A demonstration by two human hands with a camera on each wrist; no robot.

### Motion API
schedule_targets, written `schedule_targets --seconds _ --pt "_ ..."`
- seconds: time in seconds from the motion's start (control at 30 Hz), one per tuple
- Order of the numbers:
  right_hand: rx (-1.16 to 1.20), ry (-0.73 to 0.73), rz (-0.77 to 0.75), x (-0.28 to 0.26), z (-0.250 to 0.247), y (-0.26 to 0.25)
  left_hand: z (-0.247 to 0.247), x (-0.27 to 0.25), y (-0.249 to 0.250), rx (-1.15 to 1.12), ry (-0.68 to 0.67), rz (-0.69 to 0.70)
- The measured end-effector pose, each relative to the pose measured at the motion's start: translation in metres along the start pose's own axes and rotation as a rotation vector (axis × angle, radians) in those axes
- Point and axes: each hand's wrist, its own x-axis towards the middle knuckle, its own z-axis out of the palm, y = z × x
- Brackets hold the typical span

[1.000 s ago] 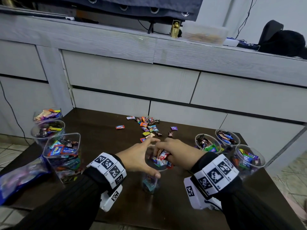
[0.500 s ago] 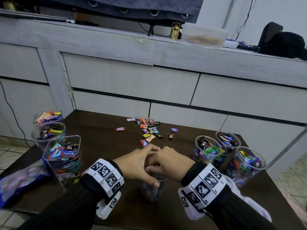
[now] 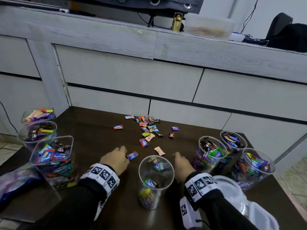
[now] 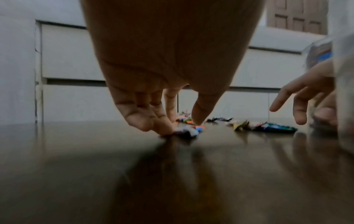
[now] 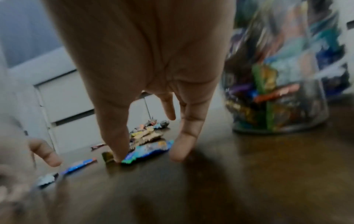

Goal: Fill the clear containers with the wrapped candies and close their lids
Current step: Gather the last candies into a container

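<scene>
A clear round container [image 3: 172, 173] stands near the table's front edge, partly filled with wrapped candies. My left hand [image 3: 125, 156] is just left of it, fingers pointing down. Its fingertips and thumb pinch a red-and-blue wrapped candy [image 3: 132, 155] that lies on the table, as the left wrist view shows for the left hand [image 4: 182, 127]. My right hand [image 3: 178, 156] is to the right of the container. In the right wrist view, the right hand [image 5: 149, 157] has its spread thumb and finger straddling a blue candy [image 5: 149, 149]. A pile of loose candies [image 3: 147, 127] lies further back.
Three filled containers [image 3: 51, 156] stand at the left edge and three more [image 3: 212, 151] at the right. White lids [image 3: 232, 193] lie by my right forearm. A blue bag [image 3: 15, 181] is at the front left. A beige candy [image 3: 159, 151] lies behind the container. Grey drawers back the table.
Both hands have left the mouth of the middle container and moved forward down to the table, one on each side. The candies held over it are now inside.
</scene>
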Motion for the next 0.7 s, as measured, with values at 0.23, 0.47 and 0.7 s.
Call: schedule_targets --seconds 0.23,0.47,0.7 --pt "0.005 -0.011 -0.004 0.061 0.015 -0.026 0.014 0.038 0.013 0.068 -0.010 0.039" --pt "0.129 0.276 -0.035 0.119 -0.002 -0.026 -0.007 0.105 0.011 -0.053 0.105 0.079" --pt "0.111 0.327 0.279 0.198 -0.036 -0.018 -0.020 0.208 -0.007 -0.079 0.198 -0.166"
